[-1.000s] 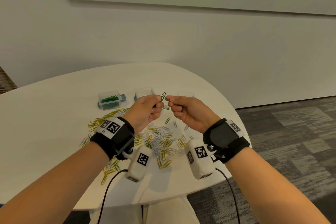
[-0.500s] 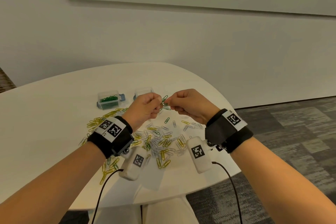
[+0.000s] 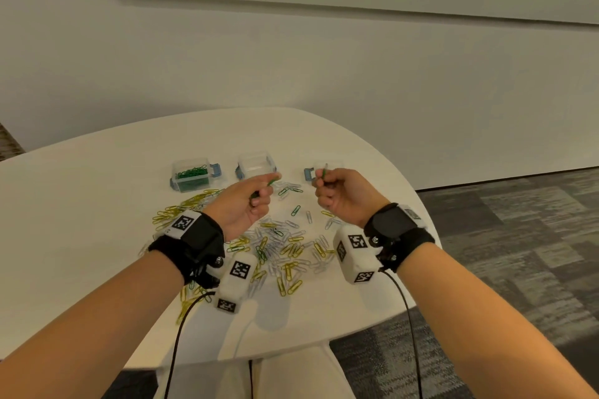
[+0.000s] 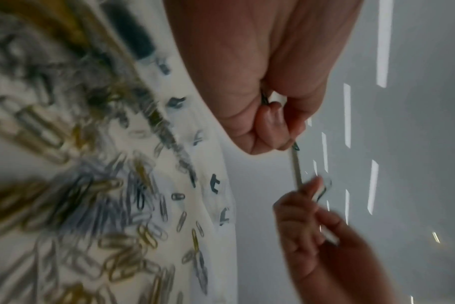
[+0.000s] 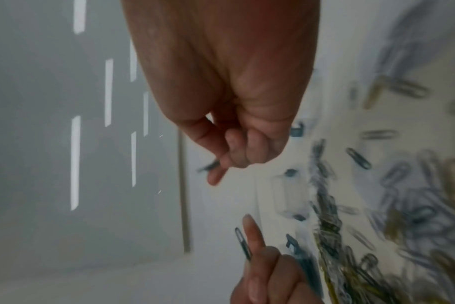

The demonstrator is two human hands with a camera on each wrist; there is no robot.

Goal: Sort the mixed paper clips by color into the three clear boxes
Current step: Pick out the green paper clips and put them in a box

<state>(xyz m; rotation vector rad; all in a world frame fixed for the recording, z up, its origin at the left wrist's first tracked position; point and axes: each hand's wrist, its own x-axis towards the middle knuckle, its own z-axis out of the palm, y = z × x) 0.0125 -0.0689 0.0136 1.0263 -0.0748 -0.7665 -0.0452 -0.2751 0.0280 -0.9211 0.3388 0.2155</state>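
A mixed pile of yellow, silver and green paper clips (image 3: pixel 275 246) lies on the white table (image 3: pixel 81 220). At the back stand three clear boxes: the left box (image 3: pixel 191 175) holds green clips, the middle box (image 3: pixel 256 165) looks empty, and the right box (image 3: pixel 334 165) is partly hidden behind my right hand. My left hand (image 3: pixel 264 188) pinches a green clip (image 3: pixel 273 182) above the pile. My right hand (image 3: pixel 321 181) pinches another green clip (image 3: pixel 325 169), which stands upright. The hands are apart. The right wrist view shows my right hand's clip (image 5: pixel 208 166) and my left hand's clip (image 5: pixel 243 243).
The table's curved edge (image 3: pixel 418 214) runs close on the right, with grey carpet (image 3: pixel 518 236) beyond. A pale wall (image 3: pixel 291 74) stands behind the table. Cables (image 3: pixel 176 343) hang from both wrist cameras over the near edge.
My hands were together, both on joined green clips. They have pulled apart, left hand down-left, right hand to the right, each with one green clip.
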